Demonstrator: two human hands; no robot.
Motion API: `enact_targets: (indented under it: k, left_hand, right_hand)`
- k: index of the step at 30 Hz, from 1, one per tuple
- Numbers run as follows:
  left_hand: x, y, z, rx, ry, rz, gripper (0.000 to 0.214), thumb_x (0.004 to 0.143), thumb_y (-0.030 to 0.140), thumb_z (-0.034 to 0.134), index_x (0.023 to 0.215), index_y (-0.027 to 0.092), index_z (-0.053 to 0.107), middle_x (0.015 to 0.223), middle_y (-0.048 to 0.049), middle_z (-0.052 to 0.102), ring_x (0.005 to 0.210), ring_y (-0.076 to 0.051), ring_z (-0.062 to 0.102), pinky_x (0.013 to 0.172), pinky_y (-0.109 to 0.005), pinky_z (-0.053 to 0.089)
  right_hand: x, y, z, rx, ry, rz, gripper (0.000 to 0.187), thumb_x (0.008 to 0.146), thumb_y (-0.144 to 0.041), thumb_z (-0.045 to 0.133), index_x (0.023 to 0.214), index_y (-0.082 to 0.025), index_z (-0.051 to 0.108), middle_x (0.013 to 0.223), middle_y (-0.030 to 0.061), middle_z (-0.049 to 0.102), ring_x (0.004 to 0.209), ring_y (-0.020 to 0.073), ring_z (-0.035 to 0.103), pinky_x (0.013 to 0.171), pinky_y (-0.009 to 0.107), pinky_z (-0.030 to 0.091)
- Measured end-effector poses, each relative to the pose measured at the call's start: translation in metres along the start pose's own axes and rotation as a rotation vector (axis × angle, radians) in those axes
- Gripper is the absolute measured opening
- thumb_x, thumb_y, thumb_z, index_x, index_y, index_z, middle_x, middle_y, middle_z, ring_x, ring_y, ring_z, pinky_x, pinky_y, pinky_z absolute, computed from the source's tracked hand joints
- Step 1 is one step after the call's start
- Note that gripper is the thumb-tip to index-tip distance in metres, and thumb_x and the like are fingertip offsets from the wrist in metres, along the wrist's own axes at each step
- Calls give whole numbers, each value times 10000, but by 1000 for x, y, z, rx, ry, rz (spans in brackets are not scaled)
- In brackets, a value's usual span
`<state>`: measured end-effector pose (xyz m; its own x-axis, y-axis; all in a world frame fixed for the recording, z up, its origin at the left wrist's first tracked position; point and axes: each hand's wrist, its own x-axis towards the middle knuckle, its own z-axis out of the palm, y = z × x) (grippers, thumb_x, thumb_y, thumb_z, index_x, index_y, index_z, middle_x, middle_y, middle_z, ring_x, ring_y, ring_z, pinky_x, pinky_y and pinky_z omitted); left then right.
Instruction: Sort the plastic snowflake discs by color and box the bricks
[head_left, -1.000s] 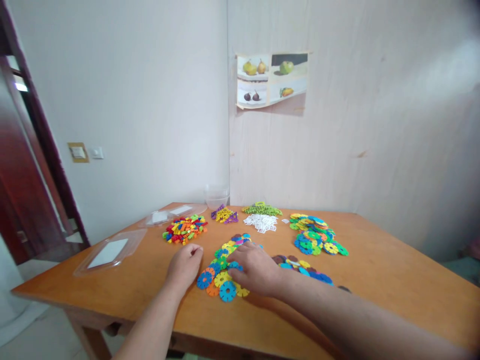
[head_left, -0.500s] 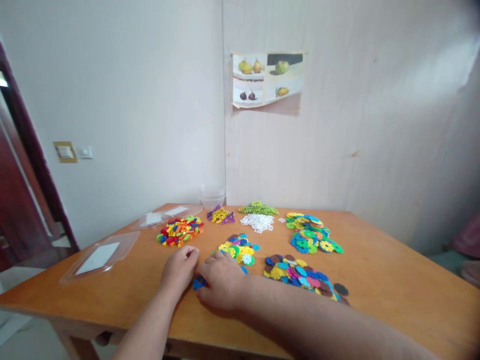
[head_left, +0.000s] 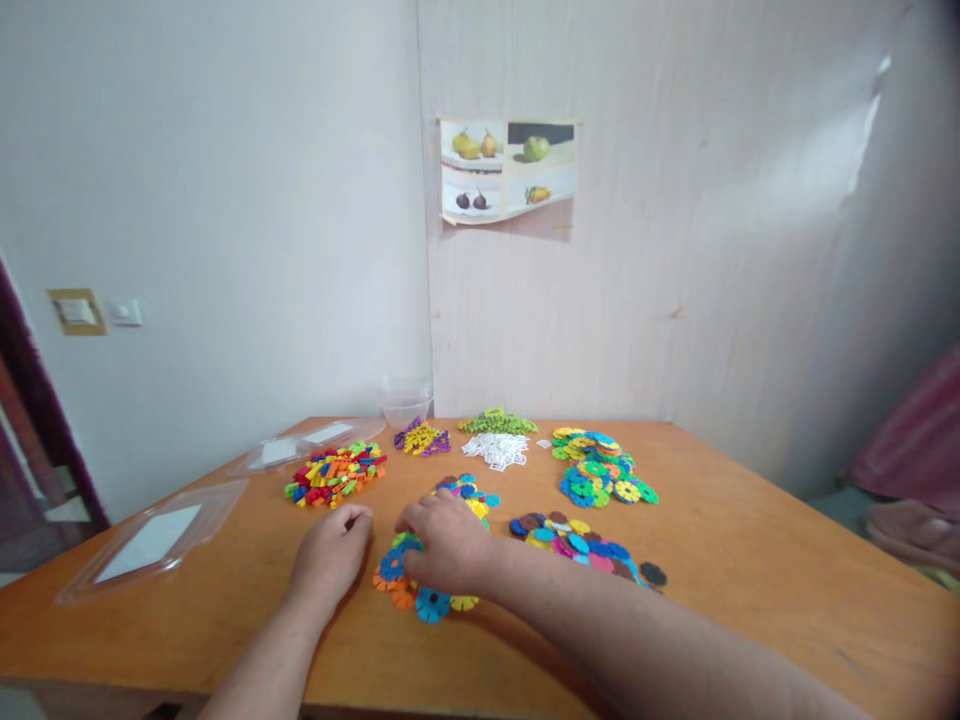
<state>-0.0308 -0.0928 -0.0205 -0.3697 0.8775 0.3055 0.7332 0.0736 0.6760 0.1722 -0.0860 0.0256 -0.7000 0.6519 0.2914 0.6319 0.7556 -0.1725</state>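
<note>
My right hand (head_left: 448, 541) lies palm down on a pile of colourful gear-like plastic discs (head_left: 420, 590) near the table's front, its fingers curled over the pieces. What the fingers hold is hidden. My left hand (head_left: 330, 552) rests on the wooden table (head_left: 750, 560) just left of that pile, fingers loosely curled, knuckles up, with nothing visible in it. A second heap of flat discs (head_left: 577, 540) lies to the right of my right hand.
Further back lie small coloured bricks (head_left: 334, 472), purple-yellow pieces (head_left: 422, 438), white pieces (head_left: 496, 450), green pieces (head_left: 498, 423) and another disc heap (head_left: 600, 470). Clear plastic lids (head_left: 150, 538) sit at the left, a clear tub (head_left: 405, 400) by the wall.
My right hand has shifted back and forth over the front disc pile, and some discs now show in front of it. The left hand stays beside it. The camera view drifted rightwards.
</note>
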Motion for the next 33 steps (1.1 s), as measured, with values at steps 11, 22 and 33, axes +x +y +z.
enact_targets:
  k: [11,22,33]
  left_hand:
    - [-3,2,1,10,31,3,271,837,376,468,849,222,691,916,-37,761,892,-223,679,724,-270,438]
    - [1,-1,0,-9,-9,-18,290,828,408,474,876,218,689,953,-41,761,934,-234,674,761,-278,447]
    - [-3,9,-6,-15,7,-76,296,801,443,488,827,229,690,921,-23,766,917,-245,685,725,-278,455]
  right_hand:
    - [-6,0,-8,-33,-39,22,433,809,-538,605,1073,-216,724,1039,117,686,1015,296,586,848,393,451]
    - [7,-14,-1,-159,-126,-9,500,771,-579,604,994,-155,749,1027,166,671,982,329,603,824,442,494]
    - [-19,71,-44,-54,66,368,399,735,-449,672,1058,-215,699,1092,98,672,1030,257,596,805,313,440]
